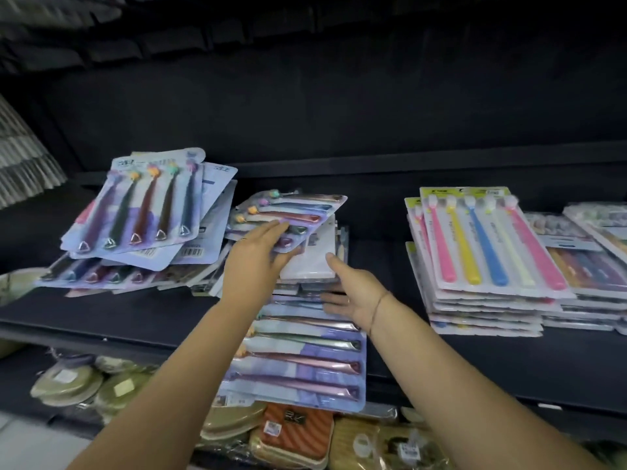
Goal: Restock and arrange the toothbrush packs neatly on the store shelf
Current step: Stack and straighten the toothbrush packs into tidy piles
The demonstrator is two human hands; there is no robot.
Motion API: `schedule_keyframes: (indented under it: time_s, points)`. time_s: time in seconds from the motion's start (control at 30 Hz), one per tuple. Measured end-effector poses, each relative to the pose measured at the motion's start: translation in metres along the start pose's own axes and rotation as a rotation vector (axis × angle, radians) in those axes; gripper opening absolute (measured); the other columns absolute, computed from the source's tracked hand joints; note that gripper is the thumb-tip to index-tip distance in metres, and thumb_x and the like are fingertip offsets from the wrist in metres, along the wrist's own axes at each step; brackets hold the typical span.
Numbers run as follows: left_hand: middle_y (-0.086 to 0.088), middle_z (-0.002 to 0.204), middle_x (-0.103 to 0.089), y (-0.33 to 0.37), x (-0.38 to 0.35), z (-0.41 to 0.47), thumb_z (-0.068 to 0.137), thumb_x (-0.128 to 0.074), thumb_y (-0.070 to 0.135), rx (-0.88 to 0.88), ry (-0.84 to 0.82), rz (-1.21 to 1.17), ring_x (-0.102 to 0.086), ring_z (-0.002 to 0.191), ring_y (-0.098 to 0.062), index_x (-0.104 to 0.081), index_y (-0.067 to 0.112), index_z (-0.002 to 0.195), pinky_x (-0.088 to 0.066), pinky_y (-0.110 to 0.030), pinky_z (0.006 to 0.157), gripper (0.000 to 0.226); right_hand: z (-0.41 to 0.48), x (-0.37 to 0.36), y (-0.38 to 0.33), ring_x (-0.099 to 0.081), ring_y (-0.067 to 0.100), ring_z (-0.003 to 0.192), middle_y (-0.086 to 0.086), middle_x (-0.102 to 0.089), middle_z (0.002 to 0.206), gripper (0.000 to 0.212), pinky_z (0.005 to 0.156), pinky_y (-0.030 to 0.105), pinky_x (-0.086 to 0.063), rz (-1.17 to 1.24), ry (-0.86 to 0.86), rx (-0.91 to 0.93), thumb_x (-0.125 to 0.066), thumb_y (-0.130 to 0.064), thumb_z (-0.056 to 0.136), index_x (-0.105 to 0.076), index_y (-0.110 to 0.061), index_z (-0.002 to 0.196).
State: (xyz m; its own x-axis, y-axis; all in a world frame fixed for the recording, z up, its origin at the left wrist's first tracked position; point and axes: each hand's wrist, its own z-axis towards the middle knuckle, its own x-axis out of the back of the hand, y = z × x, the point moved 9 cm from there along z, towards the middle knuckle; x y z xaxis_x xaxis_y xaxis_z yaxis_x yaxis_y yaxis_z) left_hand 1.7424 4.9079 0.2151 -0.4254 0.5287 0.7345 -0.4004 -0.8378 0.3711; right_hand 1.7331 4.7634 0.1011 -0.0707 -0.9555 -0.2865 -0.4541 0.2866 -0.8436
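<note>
Five brushes (296,218), seemingly, in toothbrush pack (327,202) left hand (258,256) holds.

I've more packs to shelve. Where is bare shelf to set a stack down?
A bare strip of shelf lies between the middle stack and the pastel stack; another runs along the front left, before the messy pile. The middle is crowded: the left hand holds a tilted pack, the right hand is beside it.

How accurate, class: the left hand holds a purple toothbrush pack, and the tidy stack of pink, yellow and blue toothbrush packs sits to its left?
Wrong side: the head view shows the pink, yellow and blue toothbrush stack right of the left hand; rest stands.
</note>
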Motion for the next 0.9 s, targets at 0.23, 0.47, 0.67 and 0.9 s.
schedule_keyframes:
  time_s: [0.23,0.47,0.67,0.9]
  points:
    - [-0.012,0.135,-0.059,-0.045,0.009,0.019,0.093,-0.061,0.008,0.121,0.039,-0.065,-0.054,0.125,-0.031,-0.059,0.007,0.133,-0.043,-0.045,0.104,0.040,0.020,-0.033,-0.004,-0.065,0.034,0.095,0.017,-0.059,0.118,0.065,0.062,0.036,-0.059,0.184,0.018,0.000,-0.078,-0.034,0.081,-0.049,-0.006,0.132]
    - [-0.012,0.137,-0.058,-0.045,0.003,0.021,0.092,-0.064,0.013,0.090,0.013,0.001,-0.053,0.127,-0.028,-0.058,0.007,0.133,-0.041,-0.037,0.105,0.042,0.031,-0.041,-0.018,-0.064,0.027,0.082,0.013,-0.059,0.116,0.081,0.048,0.034,-0.057,0.074,0.107,-0.002,-0.086,-0.047,0.067,-0.051,-0.011,0.130]
    - [-0.012,0.147,-0.047,-0.045,-0.006,0.023,0.097,-0.059,0.025,0.094,-0.086,-0.020,-0.038,0.139,-0.027,-0.048,0.006,0.142,-0.028,-0.036,0.115,0.049,0.037,-0.035,-0.039,-0.063,0.021,0.072,0.008,-0.063,0.096,0.057,0.047,0.030,-0.054,-0.047,0.125,0.101,-0.085,-0.026,0.074,-0.058,-0.006,0.120]
    - [-0.012,0.156,-0.033,-0.053,-0.016,0.019,0.099,-0.055,0.025,0.092,-0.167,-0.062,-0.021,0.148,-0.027,-0.039,0.009,0.148,-0.015,-0.041,0.121,0.054,0.006,0.016,-0.021,-0.068,0.023,0.081,0.010,-0.068,0.095,0.036,0.067,0.036,-0.061,-0.010,0.174,0.218,-0.081,-0.017,0.078,-0.064,-0.004,0.107]
